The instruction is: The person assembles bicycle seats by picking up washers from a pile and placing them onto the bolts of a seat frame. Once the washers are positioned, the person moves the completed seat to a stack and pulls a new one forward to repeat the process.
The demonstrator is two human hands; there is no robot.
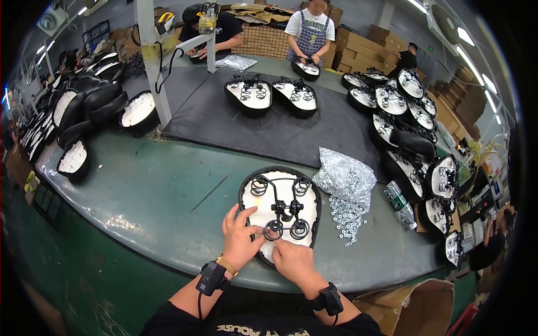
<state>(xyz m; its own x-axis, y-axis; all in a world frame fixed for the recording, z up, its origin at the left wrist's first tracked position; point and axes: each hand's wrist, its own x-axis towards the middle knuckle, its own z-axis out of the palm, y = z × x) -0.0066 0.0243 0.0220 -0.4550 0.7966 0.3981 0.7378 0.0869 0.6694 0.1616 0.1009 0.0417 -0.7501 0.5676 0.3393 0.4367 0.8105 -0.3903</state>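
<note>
Bicycle saddle (261, 215), one, black-rimmed, white underside up, at the near middle of the green tabletop (151, 185). On it we list a black spring frame (276, 193), with two coils far and two near. Left hand (242, 241): over the saddle's near left, thumb and a fingertip at the near left coil (273, 230); we cannot tell whether its grip is closed on anything. Right hand (294, 260): over the near end, fingers curled, tips close to that coil; its grip, too, we cannot make out. To the right we enter a clear plastic bag (344, 175), loose metal nuts (347, 221) spilling nearward, and a plastic bottle (399, 204) lying tilted. Far: two upturned saddles (249, 96) on a black mat (336, 131).
</note>
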